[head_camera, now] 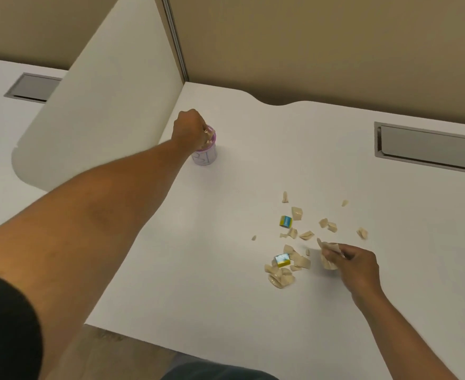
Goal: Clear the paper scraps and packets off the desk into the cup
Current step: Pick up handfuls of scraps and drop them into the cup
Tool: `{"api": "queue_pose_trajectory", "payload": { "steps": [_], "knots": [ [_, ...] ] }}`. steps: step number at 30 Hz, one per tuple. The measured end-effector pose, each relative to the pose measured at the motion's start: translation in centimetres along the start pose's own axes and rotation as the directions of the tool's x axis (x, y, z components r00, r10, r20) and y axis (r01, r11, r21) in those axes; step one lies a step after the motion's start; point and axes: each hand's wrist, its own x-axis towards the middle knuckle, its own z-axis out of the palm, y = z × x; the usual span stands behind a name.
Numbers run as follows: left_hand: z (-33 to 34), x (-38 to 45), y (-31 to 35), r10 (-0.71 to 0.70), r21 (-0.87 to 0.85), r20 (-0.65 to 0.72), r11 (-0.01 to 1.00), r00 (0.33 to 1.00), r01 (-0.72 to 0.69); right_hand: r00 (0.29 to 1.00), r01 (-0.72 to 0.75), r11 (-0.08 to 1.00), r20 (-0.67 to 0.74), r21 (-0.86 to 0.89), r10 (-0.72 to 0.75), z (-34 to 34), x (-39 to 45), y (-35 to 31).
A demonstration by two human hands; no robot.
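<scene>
A small white cup with a purple rim stands at the back left of the white desk. My left hand hovers right over its mouth, fingers closed on beige paper scraps. Several beige paper scraps lie scattered at the right middle of the desk. Among them sit two small yellow and blue packets. My right hand rests on the desk at the pile's right edge, pinching a few scraps between its fingers.
A white divider panel rises just left of the cup. A grey cable slot is set into the desk at the back right, another in the neighbouring desk at far left. The desk's front edge runs below the pile.
</scene>
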Motion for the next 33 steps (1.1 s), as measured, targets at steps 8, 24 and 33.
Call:
{"api": "queue_pose_trajectory", "payload": {
  "steps": [8, 24, 33],
  "knots": [
    [1.9, 1.7, 0.1, 0.059, 0.230, 0.094, 0.970, 0.994, -0.079, 0.999, -0.017, 1.000, -0.046, -0.002, 0.016, 0.6, -1.4, 0.0],
    [-1.5, -9.4, -1.5, 0.269, -0.214, 0.134, 0.947, 0.954, -0.238, 0.987, 0.124, 0.990, 0.113, -0.065, -0.116, 7.7, 0.6, -10.7],
    [9.5, -18.8, -9.9, 0.247, 0.181, 0.570, 0.892, 0.783, -0.414, 0.806, 0.586, 0.746, 0.325, -0.317, -0.495, 21.3, 5.9, -26.4]
  ]
}}
